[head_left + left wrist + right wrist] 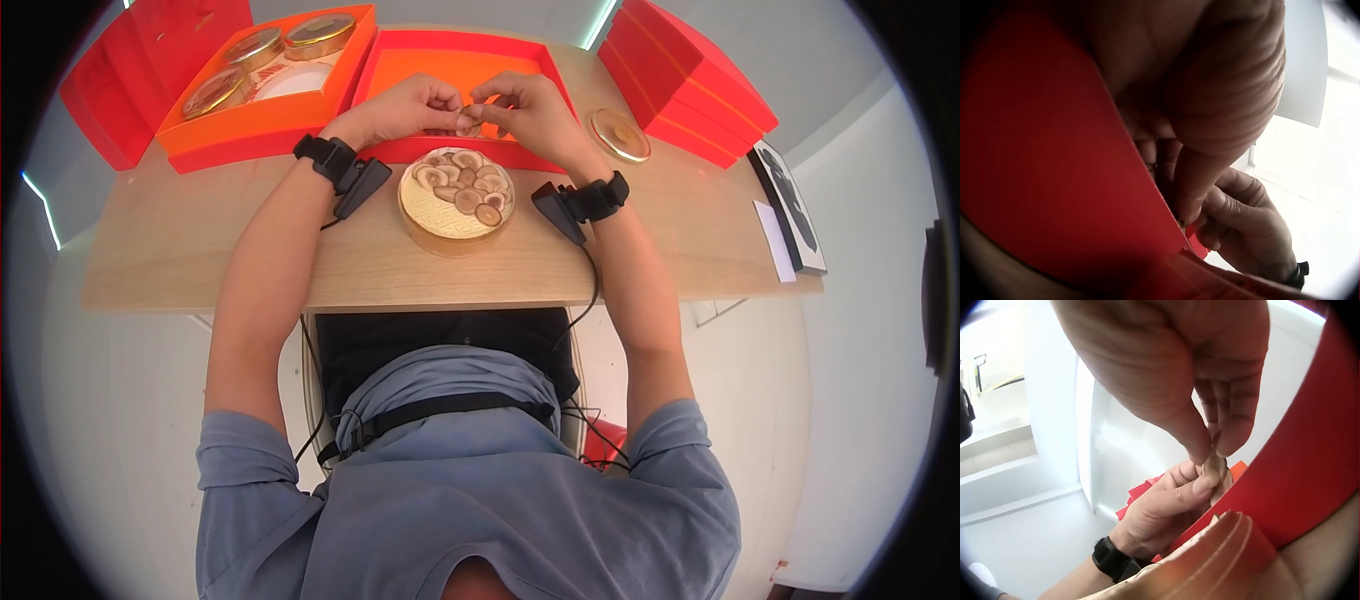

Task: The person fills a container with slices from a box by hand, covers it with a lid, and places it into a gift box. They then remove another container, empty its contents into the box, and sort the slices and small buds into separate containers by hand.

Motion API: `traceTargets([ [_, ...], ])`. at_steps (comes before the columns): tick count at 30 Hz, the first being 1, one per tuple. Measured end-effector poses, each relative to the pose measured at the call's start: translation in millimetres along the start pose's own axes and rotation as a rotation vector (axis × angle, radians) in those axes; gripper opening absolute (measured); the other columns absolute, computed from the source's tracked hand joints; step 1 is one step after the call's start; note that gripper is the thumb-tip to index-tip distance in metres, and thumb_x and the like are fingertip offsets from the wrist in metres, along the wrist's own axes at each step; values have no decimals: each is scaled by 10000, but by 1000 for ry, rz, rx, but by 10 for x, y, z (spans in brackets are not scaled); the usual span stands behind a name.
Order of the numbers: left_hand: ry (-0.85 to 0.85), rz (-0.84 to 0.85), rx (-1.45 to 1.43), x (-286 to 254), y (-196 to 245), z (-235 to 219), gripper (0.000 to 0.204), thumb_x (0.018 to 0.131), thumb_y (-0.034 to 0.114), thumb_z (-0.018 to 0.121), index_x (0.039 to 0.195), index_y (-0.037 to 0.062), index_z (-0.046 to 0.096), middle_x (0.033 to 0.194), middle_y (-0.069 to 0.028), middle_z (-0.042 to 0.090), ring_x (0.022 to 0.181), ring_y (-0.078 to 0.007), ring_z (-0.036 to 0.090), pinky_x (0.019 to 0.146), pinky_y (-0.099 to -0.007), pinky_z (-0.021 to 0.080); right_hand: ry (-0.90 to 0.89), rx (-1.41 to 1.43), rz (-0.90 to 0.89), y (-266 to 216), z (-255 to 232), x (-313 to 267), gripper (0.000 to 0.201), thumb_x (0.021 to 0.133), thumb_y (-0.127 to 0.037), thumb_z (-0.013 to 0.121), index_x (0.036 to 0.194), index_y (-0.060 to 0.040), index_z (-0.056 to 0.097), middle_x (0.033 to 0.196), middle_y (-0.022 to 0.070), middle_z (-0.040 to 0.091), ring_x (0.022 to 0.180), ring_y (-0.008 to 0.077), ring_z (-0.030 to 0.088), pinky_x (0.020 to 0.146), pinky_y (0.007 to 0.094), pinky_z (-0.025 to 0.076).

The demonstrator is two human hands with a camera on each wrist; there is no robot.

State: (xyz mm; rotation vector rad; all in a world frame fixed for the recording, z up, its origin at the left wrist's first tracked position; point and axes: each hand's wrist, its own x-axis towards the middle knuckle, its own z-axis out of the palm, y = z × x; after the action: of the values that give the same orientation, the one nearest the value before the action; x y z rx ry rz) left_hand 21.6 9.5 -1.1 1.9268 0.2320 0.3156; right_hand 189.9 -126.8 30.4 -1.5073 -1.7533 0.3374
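Over the front rim of a shallow red box with an orange inside [430, 55], both hands meet on a small brown-edged dried slice [473, 113]. My left hand [422, 107] pinches one side of the slice between thumb and fingers. From above, my right hand [535, 112] pinches its other edge with thumb and fingertips; the right wrist view shows the pale slice [1214, 466] between them. Just below the hands on the table stands a round tin [445, 243]. Overlapping dried slices [465, 180] cover the back and right of its yellow textured bed [435, 212].
At the left, an orange box [240, 140] holds several round gold-lidded tins [320, 30], beside an upright red box [115, 95]. A round gold lid [620, 135] lies right of the hands, before stacked red boxes [685, 85]. A black-edged flat box [790, 205] lies at the table's right edge.
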Motion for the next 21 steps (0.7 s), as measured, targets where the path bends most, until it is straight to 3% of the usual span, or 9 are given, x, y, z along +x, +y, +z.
traceTargets([
  [3, 12, 15, 53, -3, 12, 15, 155, 903, 183, 688, 846, 44, 651, 802, 31, 627, 764, -38, 551, 701, -203, 448, -69, 108, 61, 60, 1, 11, 222, 856, -129, 719, 1011, 27, 697, 849, 77, 720, 737, 99, 647, 632, 247, 530],
  [9, 16, 1, 223, -11, 39, 12, 158, 890, 159, 694, 791, 51, 634, 704, 62, 544, 681, -27, 468, 634, -210, 393, 24, 165, 71, 110, -186, 19, 183, 810, -74, 733, 946, 46, 710, 778, 98, 709, 660, 129, 653, 618, 265, 529],
  [15, 21, 41, 201, 5, -10, 12, 167, 888, 126, 681, 761, 44, 608, 701, 61, 535, 681, -31, 460, 645, -214, 401, -491, 286, 100, -245, -209, -156, 151, 765, -59, 763, 878, 32, 721, 745, 59, 701, 673, 99, 645, 606, 233, 512],
  [21, 12, 30, 220, 59, -127, -49, 145, 883, 122, 686, 786, 34, 624, 720, 53, 562, 702, -33, 491, 674, -210, 422, -676, 243, 119, -403, -137, -238, 158, 733, -64, 791, 860, 7, 732, 738, 27, 695, 657, 74, 625, 598, 229, 503],
])
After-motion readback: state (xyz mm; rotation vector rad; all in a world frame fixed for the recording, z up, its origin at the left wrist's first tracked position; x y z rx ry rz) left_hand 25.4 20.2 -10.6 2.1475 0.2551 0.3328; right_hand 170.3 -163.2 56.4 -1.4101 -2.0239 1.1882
